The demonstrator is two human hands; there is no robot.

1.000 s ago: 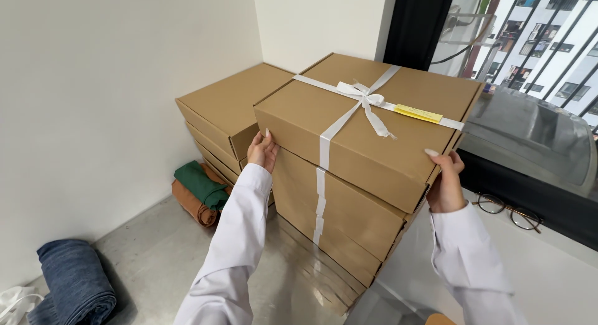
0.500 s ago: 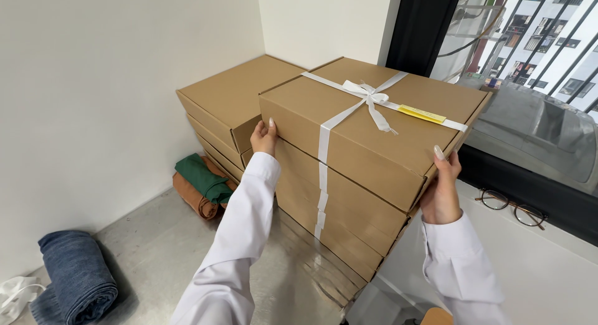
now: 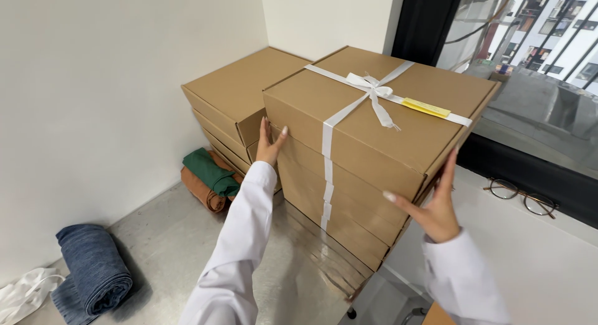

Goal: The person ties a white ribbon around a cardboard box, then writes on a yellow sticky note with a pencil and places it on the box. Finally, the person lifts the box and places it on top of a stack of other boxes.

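Note:
A stack of brown cardboard boxes (image 3: pixel 349 194) is bound with a white ribbon (image 3: pixel 374 91) tied in a bow on top, beside a yellow tag (image 3: pixel 425 108). My left hand (image 3: pixel 269 144) lies flat against the left side of the top box, fingers pointing up. My right hand (image 3: pixel 433 207) presses the right side near the front corner, with the thumb held away from the front face. Both arms wear white sleeves. The stack sits between my two hands.
A second stack of plain boxes (image 3: pixel 240 91) stands behind, against the white wall. Folded green cloth (image 3: pixel 208 169) and brown cloth (image 3: pixel 199 191) lie beside it. Rolled blue denim (image 3: pixel 93 272) and white fabric (image 3: pixel 25 294) lie on the grey floor. Glasses (image 3: pixel 520 197) rest on the white ledge (image 3: pixel 548 263).
My right hand has slid down and toward the front corner of the tied stack, thumb now spread. The left hand stays on the left side. The boxes look a little closer.

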